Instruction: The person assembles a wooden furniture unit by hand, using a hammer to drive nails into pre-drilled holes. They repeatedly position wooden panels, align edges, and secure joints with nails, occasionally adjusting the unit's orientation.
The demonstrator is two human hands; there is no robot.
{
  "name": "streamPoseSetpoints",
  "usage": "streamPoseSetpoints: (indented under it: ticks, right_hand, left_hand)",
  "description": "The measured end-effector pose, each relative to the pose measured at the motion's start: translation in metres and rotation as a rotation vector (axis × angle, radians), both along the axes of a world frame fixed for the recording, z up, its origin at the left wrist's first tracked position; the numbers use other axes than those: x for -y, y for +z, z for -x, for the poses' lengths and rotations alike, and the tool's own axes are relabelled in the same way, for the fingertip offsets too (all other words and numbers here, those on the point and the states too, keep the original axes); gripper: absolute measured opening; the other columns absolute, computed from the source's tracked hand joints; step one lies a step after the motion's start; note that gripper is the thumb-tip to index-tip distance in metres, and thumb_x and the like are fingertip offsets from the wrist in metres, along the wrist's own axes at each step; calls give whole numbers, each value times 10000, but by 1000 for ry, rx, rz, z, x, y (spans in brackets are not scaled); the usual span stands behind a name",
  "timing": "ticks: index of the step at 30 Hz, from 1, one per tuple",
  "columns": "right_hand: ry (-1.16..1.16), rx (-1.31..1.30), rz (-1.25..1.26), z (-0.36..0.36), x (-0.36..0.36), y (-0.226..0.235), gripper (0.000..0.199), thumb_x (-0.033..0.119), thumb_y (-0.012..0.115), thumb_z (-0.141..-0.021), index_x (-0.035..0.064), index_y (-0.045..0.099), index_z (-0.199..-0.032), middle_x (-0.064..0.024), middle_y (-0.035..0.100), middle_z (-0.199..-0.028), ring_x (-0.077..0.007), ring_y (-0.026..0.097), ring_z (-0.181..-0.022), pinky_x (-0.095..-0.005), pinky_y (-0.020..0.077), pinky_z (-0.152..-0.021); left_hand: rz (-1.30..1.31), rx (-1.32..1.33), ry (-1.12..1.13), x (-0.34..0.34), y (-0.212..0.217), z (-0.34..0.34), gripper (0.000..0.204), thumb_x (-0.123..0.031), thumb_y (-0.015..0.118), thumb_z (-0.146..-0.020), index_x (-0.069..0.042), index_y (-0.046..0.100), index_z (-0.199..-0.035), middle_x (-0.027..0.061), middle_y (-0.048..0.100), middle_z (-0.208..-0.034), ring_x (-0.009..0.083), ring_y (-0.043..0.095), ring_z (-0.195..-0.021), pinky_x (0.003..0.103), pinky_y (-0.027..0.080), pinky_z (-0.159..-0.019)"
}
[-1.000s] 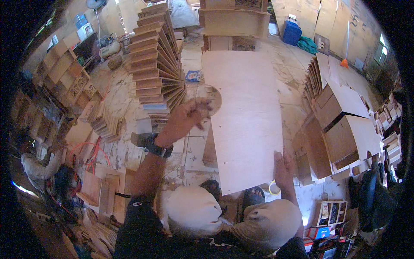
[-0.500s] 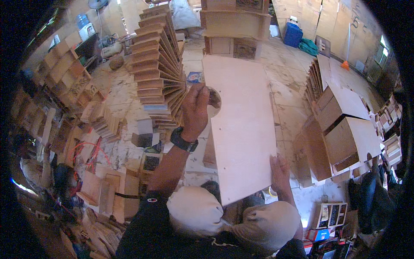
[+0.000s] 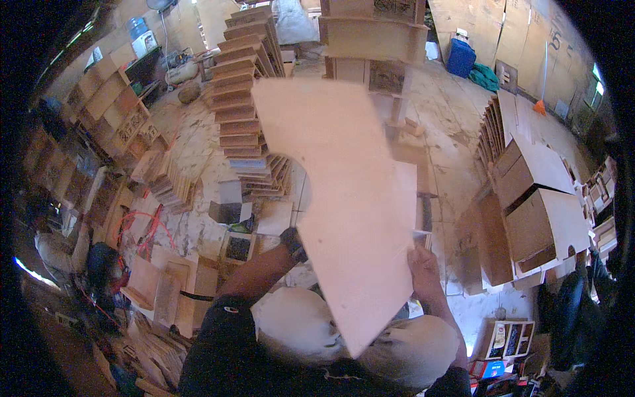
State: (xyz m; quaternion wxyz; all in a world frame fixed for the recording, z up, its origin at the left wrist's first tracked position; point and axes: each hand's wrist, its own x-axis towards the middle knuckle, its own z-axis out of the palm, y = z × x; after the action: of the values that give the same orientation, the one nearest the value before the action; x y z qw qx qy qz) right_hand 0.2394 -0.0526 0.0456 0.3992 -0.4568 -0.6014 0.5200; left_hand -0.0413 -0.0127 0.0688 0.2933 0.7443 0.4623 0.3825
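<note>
Big board point(image 3: 344, 198) sits centre, tilted over the knees point(image 3: 297, 324). Right hand point(image 3: 424, 268) on its right edge, near end; left hand hidden behind board. Stack of panels point(image 3: 248, 99) far left of it. Open boxes point(image 3: 536, 198) to the right on floor point(image 3: 456, 112). Shelf units point(image 3: 109, 99) far left.

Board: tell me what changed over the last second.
The board has been lifted and tilted, its near corner now over the knees. The left hand went from its left edge to underneath, now hidden behind it. The right hand keeps its grip on the right edge. The stacked panels stayed put.
</note>
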Motion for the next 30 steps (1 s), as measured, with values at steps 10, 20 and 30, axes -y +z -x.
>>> streamPoseSetpoints:
  ticks: [10,20,30]
  right_hand:
    - [-25,6,-98,-8,4,36,288,202,523,-950,6,590,-1150,-44,641,-907,-126,568,-794,-317,472,-697]
    - [15,113,-145,-23,6,18,211,153,534,-944,5,590,-1083,-32,619,-890,-81,530,-776,-268,448,-672]
    - [56,98,-211,-23,8,22,196,101,522,-944,-20,586,-1084,-44,640,-926,-81,556,-813,-248,466,-713]
  left_hand:
    - [132,-503,121,11,6,148,441,-341,548,-897,14,563,-1157,164,647,-1076,332,633,-933,425,505,-846]
    - [-57,-12,386,-6,175,93,354,-322,612,-922,11,705,-995,28,693,-817,92,609,-733,264,487,-684]
    - [-333,-384,507,-27,134,94,164,-176,613,-868,-48,690,-935,97,697,-818,250,653,-687,364,505,-629]
